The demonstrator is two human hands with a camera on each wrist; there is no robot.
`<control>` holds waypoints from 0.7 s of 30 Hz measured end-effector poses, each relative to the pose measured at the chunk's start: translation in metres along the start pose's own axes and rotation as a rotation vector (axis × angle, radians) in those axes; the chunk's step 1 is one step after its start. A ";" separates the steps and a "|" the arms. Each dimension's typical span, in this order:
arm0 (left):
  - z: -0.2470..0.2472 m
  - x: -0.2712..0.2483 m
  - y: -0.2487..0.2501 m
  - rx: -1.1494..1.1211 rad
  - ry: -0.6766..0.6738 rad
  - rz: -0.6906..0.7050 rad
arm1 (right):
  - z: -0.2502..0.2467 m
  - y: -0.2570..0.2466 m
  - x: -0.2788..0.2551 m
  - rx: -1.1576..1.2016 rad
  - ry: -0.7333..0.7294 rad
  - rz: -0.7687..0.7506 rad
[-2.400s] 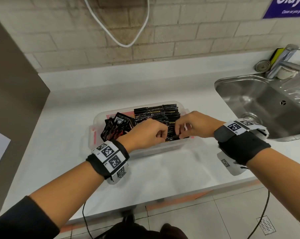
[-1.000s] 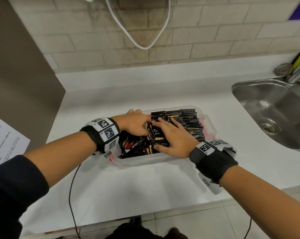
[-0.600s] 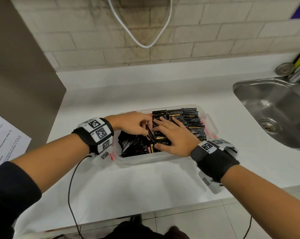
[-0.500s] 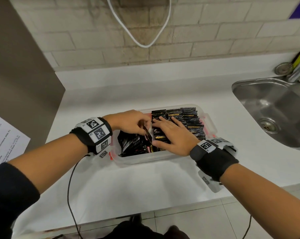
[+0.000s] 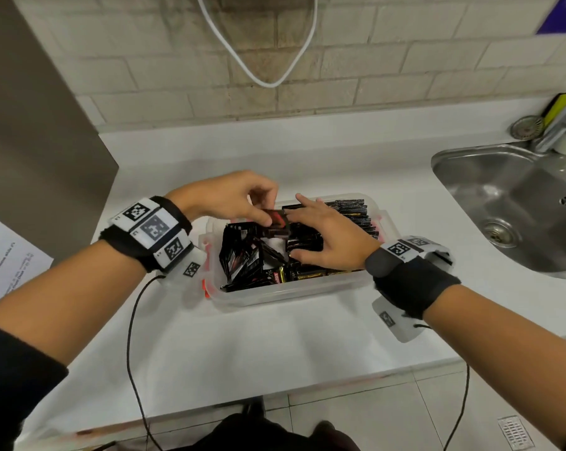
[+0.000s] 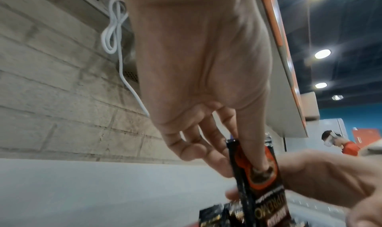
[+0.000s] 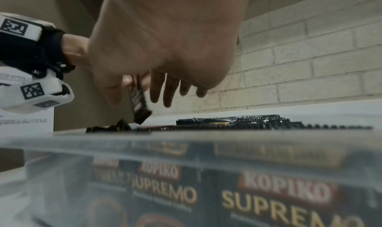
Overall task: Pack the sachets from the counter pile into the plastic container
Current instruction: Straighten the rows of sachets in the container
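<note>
Left hand (image 5: 233, 198) raised above the left half of the plastic container (image 5: 294, 296), thumb and forefinger pinching the upper end of one black sachet (image 5: 276, 222); remaining fingers (image 6: 198, 150) loosely curled behind the sachet. Right hand (image 5: 327, 236) palm down with fingers spread and nearly straight, resting on the packed sachets (image 5: 353, 211) filed on edge in the container's right half, forefinger beside the pinched sachet. Pinched sachet hanging just below the left fingertips, long axis near vertical in the wrist views, lower end over the loose sachets (image 5: 242, 255) in the left half.
</note>
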State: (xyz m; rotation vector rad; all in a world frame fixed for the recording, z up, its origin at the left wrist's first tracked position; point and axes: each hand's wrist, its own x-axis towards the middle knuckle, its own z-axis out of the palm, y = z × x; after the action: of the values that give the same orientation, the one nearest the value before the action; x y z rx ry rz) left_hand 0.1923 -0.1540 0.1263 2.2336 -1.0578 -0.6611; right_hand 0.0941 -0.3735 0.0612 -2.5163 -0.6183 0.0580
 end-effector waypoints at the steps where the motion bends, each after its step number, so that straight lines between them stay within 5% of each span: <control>1: -0.002 0.001 0.002 -0.065 0.042 0.027 | -0.003 -0.002 0.001 0.024 0.014 0.019; 5: -0.001 0.006 0.005 -0.199 0.134 0.080 | -0.015 -0.007 0.001 0.106 0.096 0.048; 14: 0.027 0.012 0.021 0.118 0.117 0.070 | -0.033 -0.007 -0.012 0.073 0.130 0.076; 21: 0.046 0.012 0.031 0.007 0.191 0.033 | -0.039 -0.006 -0.021 0.140 0.220 0.111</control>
State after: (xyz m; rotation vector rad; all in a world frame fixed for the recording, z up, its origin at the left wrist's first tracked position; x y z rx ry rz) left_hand 0.1533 -0.1927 0.1125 2.2297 -1.0002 -0.4208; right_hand 0.0795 -0.3972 0.0955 -2.3776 -0.3721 -0.1290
